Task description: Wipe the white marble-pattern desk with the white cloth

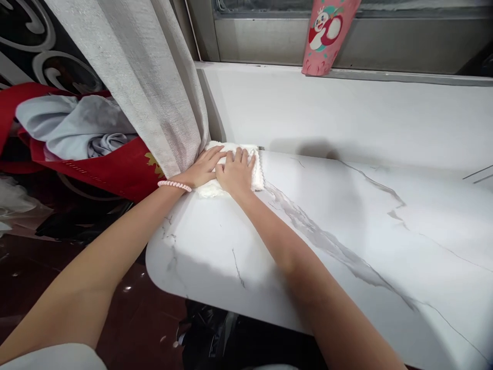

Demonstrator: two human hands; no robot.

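A white cleaning cloth [259, 174] lies flat at the back left of a white marble-patterned table [239, 246], close to the wall. My left hand [204, 167] rests flat on the cloth's left part, fingers stretched out, with a pink beaded band [174, 185] on the wrist. Just right of it, my right hand [236, 172] presses on the cloth with its fingers spread. The hands nearly touch each other. Neither one grasps the cloth; both lie on top of it.
A pale curtain [154, 77] hangs down to the table's left back corner, beside my left hand. Left of it, a red bag [96, 172] holds grey clothes [77, 123]. A pink cartoon-printed pouch [327, 36] hangs at the window ledge. Dark items lie under the table.
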